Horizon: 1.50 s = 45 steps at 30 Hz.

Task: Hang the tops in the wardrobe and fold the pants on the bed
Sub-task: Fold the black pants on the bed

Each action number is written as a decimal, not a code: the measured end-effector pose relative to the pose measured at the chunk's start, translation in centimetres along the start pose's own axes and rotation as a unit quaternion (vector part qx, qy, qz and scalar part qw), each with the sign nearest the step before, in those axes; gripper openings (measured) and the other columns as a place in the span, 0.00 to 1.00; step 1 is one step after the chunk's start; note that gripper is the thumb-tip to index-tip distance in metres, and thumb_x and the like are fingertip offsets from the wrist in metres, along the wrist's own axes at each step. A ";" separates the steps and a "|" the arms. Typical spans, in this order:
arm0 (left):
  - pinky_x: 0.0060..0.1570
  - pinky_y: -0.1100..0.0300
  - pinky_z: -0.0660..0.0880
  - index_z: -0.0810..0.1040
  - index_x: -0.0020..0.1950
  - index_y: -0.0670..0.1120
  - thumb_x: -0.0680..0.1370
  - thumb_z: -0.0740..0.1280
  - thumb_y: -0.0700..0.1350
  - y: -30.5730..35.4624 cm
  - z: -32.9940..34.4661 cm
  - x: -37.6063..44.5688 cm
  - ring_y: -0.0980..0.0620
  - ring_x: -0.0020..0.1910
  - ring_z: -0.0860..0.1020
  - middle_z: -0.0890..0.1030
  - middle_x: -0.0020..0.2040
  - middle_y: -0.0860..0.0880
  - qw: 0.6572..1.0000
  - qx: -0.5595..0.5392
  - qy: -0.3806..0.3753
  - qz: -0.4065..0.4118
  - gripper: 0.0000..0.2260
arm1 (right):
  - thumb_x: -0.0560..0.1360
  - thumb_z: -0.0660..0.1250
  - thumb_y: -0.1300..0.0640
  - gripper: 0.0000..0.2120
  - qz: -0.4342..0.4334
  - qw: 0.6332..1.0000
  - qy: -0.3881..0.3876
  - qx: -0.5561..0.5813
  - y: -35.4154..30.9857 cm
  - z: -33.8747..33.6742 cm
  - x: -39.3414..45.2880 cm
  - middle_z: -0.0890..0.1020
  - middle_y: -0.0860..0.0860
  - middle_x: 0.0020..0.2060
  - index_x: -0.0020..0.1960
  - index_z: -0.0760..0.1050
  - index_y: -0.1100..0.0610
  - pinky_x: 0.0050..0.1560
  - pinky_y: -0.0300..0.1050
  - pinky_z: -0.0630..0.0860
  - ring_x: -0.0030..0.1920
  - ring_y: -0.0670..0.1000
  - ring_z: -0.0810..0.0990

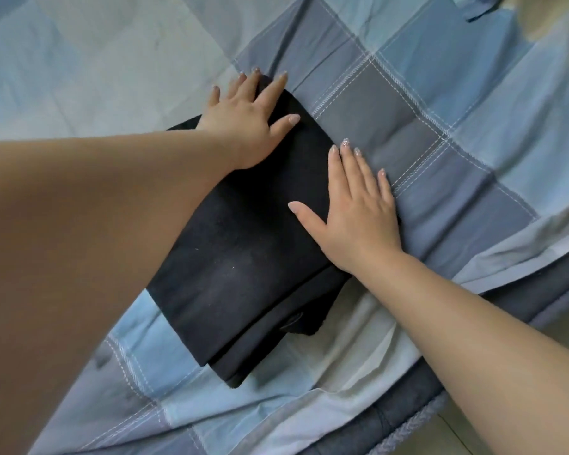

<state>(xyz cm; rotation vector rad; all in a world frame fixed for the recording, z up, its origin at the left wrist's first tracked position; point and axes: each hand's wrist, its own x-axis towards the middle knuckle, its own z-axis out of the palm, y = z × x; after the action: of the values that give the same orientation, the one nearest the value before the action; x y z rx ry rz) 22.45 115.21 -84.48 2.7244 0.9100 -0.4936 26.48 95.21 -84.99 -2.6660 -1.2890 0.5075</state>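
A pair of dark pants (243,257) lies folded into a long, layered rectangle on the bed (408,103), running diagonally across its blue and grey checked cover. The lower layers stick out a little past the top layer at the near end of the pants, where a small rounded detail shows at the edge.

The left hand (243,123) lies flat on the far end of the pants, fingers straight and spread, with the fingertips reaching past the fabric's far edge onto the cover. It holds nothing; it presses down on the cloth.

The right hand (355,215) lies flat along the right-hand long edge of the pants, about midway down their length. Its fingers are straight and close together, the thumb spread out over the dark fabric, while the outer fingers rest partly on the cover just beside the pants. It too grips nothing.

Both bare forearms reach in over the near side of the pants. Past the bed's near edge, beyond the right forearm, a strip of pale floor (539,435) shows.
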 end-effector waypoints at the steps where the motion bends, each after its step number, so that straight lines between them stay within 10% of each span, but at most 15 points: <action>1: 0.75 0.46 0.45 0.44 0.78 0.56 0.79 0.47 0.64 -0.2 0.5 0.5 0.48 0.78 0.46 0.49 0.79 0.47 1.000 -0.017 -0.008 -0.001 0.29 | 0.71 0.40 0.29 0.45 -0.002 1.000 0.004 0.014 0.4 0.7 0.3 0.51 0.53 0.78 0.78 0.46 0.57 0.75 0.54 0.46 0.77 0.51 0.49; 8: 0.73 0.40 0.44 0.47 0.78 0.52 0.80 0.51 0.62 0.6 -1.3 0.5 0.47 0.78 0.43 0.47 0.79 0.47 1.000 0.026 0.008 0.001 0.30 | 0.76 0.51 0.35 0.41 -0.004 0.998 -0.052 -0.033 -1.0 -1.3 0.9 0.44 0.55 0.78 0.78 0.44 0.59 0.72 0.63 0.38 0.77 0.52 0.41; 11: 0.73 0.40 0.45 0.48 0.78 0.51 0.81 0.51 0.58 0.8 -1.2 -1.2 0.47 0.78 0.44 0.46 0.79 0.48 0.996 0.047 0.034 0.065 0.28 | 0.72 0.64 0.41 0.37 -0.127 0.992 0.015 0.004 -4.7 -1.6 -3.4 0.56 0.58 0.76 0.74 0.61 0.59 0.71 0.68 0.43 0.77 0.55 0.50; 15: 0.73 0.41 0.45 0.45 0.78 0.54 0.81 0.47 0.61 0.5 -0.3 -0.3 0.49 0.78 0.43 0.44 0.79 0.50 0.998 0.017 -0.035 0.040 0.28 | 0.72 0.65 0.40 0.33 -0.300 0.950 -0.079 -0.044 -8.7 3.2 -10.0 0.59 0.58 0.75 0.73 0.65 0.52 0.71 0.70 0.43 0.76 0.57 0.54; 19: 0.74 0.41 0.44 0.46 0.78 0.56 0.81 0.47 0.62 0.8 0.2 0.5 0.49 0.78 0.44 0.45 0.79 0.50 0.998 0.024 -0.055 0.034 0.27 | 0.74 0.62 0.38 0.35 -0.293 0.940 -0.143 -0.102 -8.4 5.3 -9.9 0.51 0.57 0.77 0.76 0.57 0.50 0.70 0.68 0.37 0.77 0.57 0.47; 23: 0.74 0.42 0.45 0.51 0.78 0.53 0.81 0.54 0.57 0.7 -1.5 -1.6 0.48 0.78 0.46 0.48 0.79 0.49 0.996 -0.081 -0.017 0.028 0.27 | 0.73 0.63 0.37 0.31 -0.276 0.935 -0.211 0.071 -8.7 2.1 -8.6 0.58 0.54 0.76 0.71 0.67 0.51 0.73 0.65 0.43 0.76 0.53 0.52; 26: 0.75 0.42 0.46 0.58 0.77 0.52 0.81 0.59 0.51 -0.8 -1.1 -7.5 0.50 0.78 0.51 0.56 0.78 0.49 0.972 -0.205 0.115 -0.016 0.25 | 0.73 0.59 0.42 0.24 -0.203 0.960 -0.070 0.181 -7.6 -1.3 -5.1 0.76 0.54 0.63 0.61 0.78 0.54 0.68 0.59 0.66 0.67 0.55 0.71; 28: 0.75 0.44 0.44 0.59 0.76 0.53 0.80 0.61 0.50 -2.1 1.0 -12.9 0.50 0.78 0.49 0.55 0.78 0.49 0.958 -0.211 0.168 -0.094 0.25 | 0.74 0.63 0.46 0.23 -0.135 0.978 0.037 0.153 -5.5 -2.6 -2.0 0.71 0.56 0.69 0.66 0.75 0.54 0.69 0.59 0.62 0.71 0.57 0.66; 31: 0.75 0.51 0.47 0.55 0.78 0.52 0.79 0.65 0.49 -3.1 4.6 -19.8 0.51 0.78 0.45 0.49 0.79 0.48 0.939 -0.256 0.153 -0.173 0.30 | 0.77 0.62 0.44 0.32 -0.045 0.994 -0.050 0.092 -2.2 -3.2 1.8 0.55 0.57 0.76 0.76 0.56 0.51 0.73 0.56 0.55 0.76 0.57 0.54; 35: 0.64 0.63 0.69 0.56 0.77 0.52 0.77 0.68 0.48 -2.4 6.2 -22.8 0.64 0.65 0.71 0.72 0.66 0.58 0.760 -0.543 0.156 -0.322 0.32 | 0.75 0.63 0.40 0.36 0.088 0.964 -0.091 0.232 -1.0 -3.2 4.3 0.67 0.54 0.70 0.76 0.56 0.54 0.65 0.52 0.67 0.69 0.56 0.67; 39: 0.65 0.51 0.70 0.68 0.71 0.48 0.79 0.63 0.55 -3.1 6.2 -20.8 0.55 0.62 0.77 0.78 0.64 0.53 0.572 -0.760 0.070 -0.300 0.22 | 0.72 0.65 0.35 0.26 0.169 0.920 -0.126 0.331 0.0 -3.5 5.8 0.78 0.46 0.51 0.61 0.72 0.52 0.46 0.42 0.70 0.49 0.49 0.77; 45: 0.61 0.52 0.74 0.74 0.67 0.47 0.79 0.63 0.54 -3.9 6.8 -19.8 0.52 0.58 0.80 0.81 0.60 0.51 0.543 -0.772 0.057 -0.326 0.19 | 0.66 0.69 0.32 0.29 0.184 0.855 -0.303 0.379 1.2 -4.5 6.9 0.85 0.51 0.46 0.53 0.80 0.55 0.52 0.47 0.78 0.46 0.52 0.84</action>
<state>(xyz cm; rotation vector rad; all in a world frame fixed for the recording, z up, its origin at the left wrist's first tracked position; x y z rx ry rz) 3.54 105.51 -83.59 0.7222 1.3510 0.3657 32.93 99.94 -82.73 -2.0827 -0.4403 1.6130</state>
